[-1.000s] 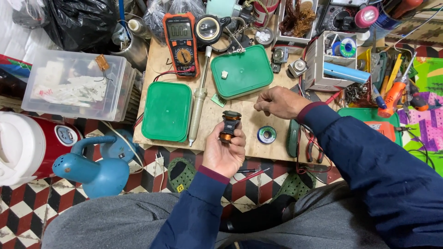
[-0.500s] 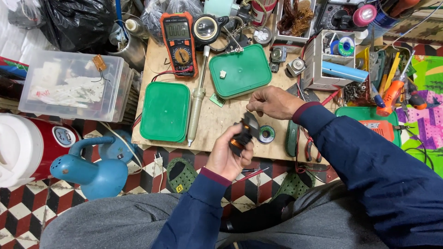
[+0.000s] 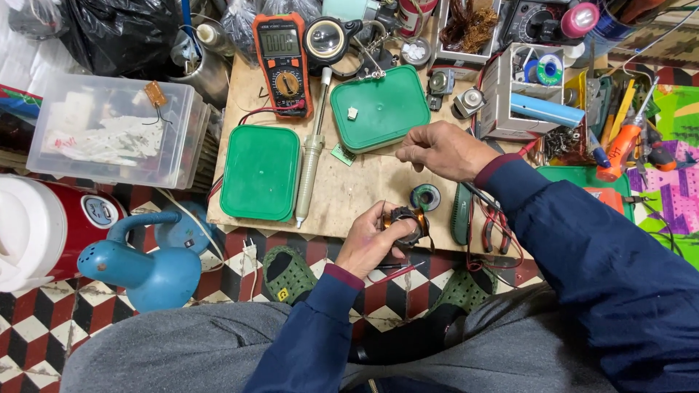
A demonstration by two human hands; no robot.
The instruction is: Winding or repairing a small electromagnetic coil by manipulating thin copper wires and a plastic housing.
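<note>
Your left hand (image 3: 373, 244) grips a copper coil (image 3: 405, 223) at the tabletop's (image 3: 349, 185) near edge; your right hand (image 3: 440, 151), fingers pinched, hovers beside the green lid (image 3: 378, 108), solder spool (image 3: 425, 196) between.

My left hand (image 3: 373, 241) sits low in the middle of the frame, palm turned up toward me, fingers curled closed around something small. Its forearm, in a dark blue sleeve with a maroon cuff, runs down to the bottom edge. My right hand (image 3: 442, 149) is higher, right of centre, knuckles up, fingertips pinched together and pointing left. Its blue sleeve slants down into the lower right corner. The two hands are apart.
</note>
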